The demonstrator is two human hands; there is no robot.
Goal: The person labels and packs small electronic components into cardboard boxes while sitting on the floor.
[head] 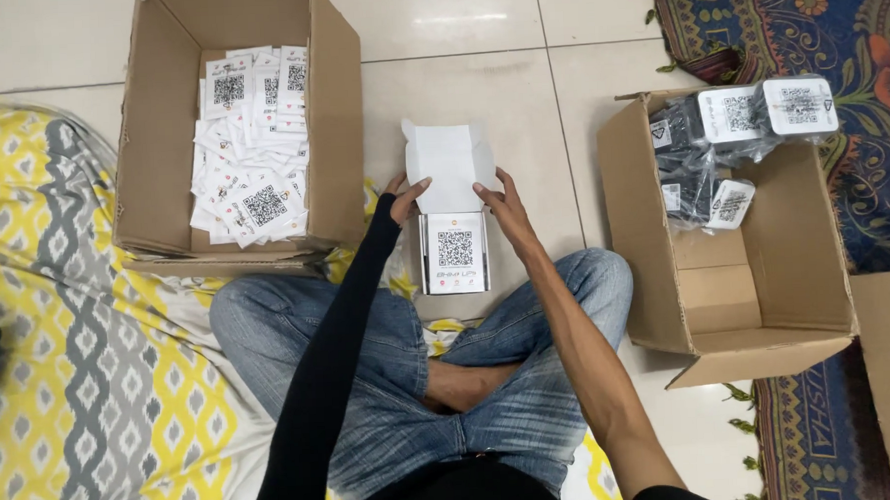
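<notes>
Glossy pale floor tiles [459, 72], patterned rug [753, 22].

Small white box [453, 235] lying flat on the pale tiled floor [459, 72], just ahead of the crossed legs, lid flap swung open and pointing away, plain white inside, a square black-and-white code patch on its top face
</notes>
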